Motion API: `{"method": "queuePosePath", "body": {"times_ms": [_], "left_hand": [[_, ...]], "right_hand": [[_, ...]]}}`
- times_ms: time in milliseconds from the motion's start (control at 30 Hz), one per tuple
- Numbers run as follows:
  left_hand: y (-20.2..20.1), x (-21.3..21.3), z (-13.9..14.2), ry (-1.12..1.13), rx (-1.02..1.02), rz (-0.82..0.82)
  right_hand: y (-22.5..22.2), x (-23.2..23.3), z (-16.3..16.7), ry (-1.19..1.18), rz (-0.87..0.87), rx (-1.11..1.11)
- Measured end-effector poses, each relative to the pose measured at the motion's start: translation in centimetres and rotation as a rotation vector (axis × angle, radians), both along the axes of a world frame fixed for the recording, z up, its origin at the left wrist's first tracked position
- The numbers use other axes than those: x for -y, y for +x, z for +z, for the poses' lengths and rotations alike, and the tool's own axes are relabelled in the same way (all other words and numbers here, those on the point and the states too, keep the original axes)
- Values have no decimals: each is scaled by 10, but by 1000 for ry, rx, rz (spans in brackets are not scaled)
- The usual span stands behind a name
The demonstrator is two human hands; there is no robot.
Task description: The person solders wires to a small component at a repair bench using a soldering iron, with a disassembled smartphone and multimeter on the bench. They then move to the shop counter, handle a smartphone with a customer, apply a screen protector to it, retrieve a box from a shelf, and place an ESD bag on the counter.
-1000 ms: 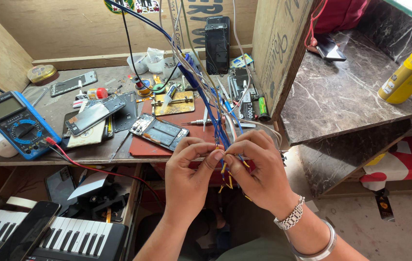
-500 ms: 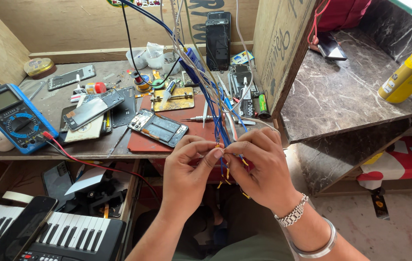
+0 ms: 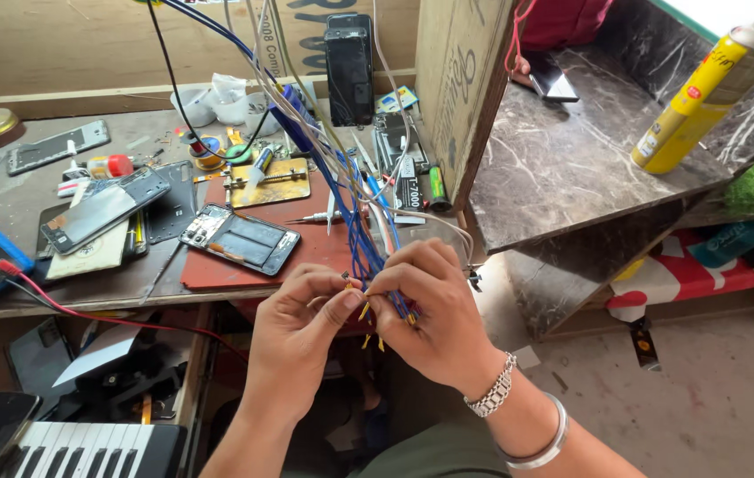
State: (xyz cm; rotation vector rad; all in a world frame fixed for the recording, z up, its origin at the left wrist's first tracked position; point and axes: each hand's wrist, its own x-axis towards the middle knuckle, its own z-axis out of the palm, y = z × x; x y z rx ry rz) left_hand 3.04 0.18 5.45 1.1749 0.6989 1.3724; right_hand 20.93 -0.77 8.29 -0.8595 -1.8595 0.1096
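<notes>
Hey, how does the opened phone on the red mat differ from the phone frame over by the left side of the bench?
The opened phone lies on the red mat, close to the left hand; the phone frame lies on bare bench further back. The opened phone looks dark, its insides showing; the phone frame is pale grey. Both lie flat, untouched.
</notes>
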Motion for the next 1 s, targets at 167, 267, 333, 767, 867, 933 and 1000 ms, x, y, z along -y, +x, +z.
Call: {"method": "queuePosePath", "body": {"times_ms": [167, 267, 333, 767, 867, 933, 1000], "left_hand": [[0, 2, -2, 55, 3, 10], [-2, 3, -2, 65, -32, 18], [-4, 2, -1, 112, -123, 39], [-7, 3, -12, 25, 22, -43], [-8, 4, -12, 42, -1, -46], [-9, 4, -10, 57, -15, -42], [-9, 6, -7, 70, -43, -22]], "right_hand": [[0, 0, -1, -35, 19, -7], [-1, -2, -1, -19, -3, 27], [-2, -3, -1, 16, -8, 69], [1, -1, 0, 37, 16, 126], [1, -1, 1, 51, 14, 148], [1, 0, 2, 60, 12, 161], [0, 0, 3, 68, 6, 168]]}}
